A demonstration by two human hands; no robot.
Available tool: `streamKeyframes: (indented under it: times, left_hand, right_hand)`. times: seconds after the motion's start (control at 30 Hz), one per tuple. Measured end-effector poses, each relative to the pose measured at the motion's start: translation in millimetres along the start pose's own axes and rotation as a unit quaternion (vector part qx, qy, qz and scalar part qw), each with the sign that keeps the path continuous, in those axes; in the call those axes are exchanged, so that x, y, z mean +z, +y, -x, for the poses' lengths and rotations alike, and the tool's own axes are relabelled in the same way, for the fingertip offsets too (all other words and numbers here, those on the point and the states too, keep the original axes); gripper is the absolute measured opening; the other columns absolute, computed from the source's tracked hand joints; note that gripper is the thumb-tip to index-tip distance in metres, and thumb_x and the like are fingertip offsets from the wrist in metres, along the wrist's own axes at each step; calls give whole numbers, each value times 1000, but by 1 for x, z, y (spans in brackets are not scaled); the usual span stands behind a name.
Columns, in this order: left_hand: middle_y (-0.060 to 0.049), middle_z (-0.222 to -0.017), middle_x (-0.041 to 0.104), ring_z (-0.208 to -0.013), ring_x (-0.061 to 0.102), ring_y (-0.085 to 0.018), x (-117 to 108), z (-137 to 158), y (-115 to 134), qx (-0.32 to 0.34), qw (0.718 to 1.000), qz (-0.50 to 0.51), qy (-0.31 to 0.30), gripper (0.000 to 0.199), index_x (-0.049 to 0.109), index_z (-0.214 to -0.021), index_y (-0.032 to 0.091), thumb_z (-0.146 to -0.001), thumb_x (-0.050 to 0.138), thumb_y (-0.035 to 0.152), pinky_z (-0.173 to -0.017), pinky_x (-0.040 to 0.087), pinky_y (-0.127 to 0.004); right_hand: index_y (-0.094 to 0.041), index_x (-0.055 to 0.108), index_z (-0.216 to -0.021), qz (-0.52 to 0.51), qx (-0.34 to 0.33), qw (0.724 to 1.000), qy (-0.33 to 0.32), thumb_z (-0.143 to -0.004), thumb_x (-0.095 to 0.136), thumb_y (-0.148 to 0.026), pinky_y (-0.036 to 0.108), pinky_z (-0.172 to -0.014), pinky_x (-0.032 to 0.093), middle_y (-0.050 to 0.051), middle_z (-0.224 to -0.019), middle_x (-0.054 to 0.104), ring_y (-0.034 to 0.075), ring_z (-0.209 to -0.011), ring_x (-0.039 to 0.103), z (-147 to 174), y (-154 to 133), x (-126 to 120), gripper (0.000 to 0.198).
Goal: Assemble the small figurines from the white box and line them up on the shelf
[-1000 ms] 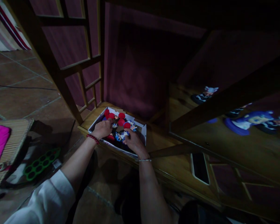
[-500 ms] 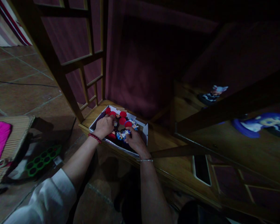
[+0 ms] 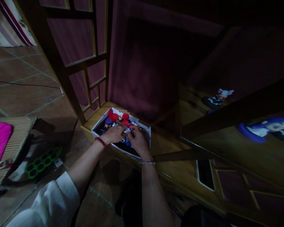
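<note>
In white box [image 3: 147, 137], figurines [image 3: 113, 117], both hands [image 3: 114, 134] [image 3: 138, 140]

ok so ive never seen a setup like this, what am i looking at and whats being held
There is no machine here, just a person's bare hands. The camera is worn on that person's head, looking forward and down. The left hand, with a red bracelet, and the right hand both reach into a white box of small colourful figures. Whether either has a firm hold is hard to tell. The box sits on a wooden ledge; farther right lies a flat dark object, perhaps a phone. More figurines are at the right.
</note>
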State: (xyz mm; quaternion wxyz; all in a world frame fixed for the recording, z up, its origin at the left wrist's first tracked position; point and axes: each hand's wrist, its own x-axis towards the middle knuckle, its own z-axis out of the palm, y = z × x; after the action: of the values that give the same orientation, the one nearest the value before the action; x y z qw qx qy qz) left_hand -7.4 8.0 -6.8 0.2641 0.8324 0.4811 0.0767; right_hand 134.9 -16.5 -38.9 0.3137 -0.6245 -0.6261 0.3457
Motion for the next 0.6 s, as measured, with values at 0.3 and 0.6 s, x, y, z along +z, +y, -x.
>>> streamKeyframes:
  times: [0.3,0.6]
  left_hand:
    - [-7,-106,59,-98,56,-19,-5,-2,-8,-31,999,7,36,38,47,-113,19,-76,43,18,-82,42,-27]
    - [-6,-103,61,-96,56,-17,-9,3,-17,-67,996,-6,58,32,54,-102,18,-71,45,14,-84,41,-26]
  right_hand:
    - [-24,46,-114,-9,4,1000,-6,-78,43,-18,25,-69,48,1,-87,62,11,-71,60,-5,-15,7,37]
    - [-21,54,-110,59,-3,998,10,-78,43,-16,28,-85,43,4,-105,61,13,-91,58,-12,-19,-2,34]
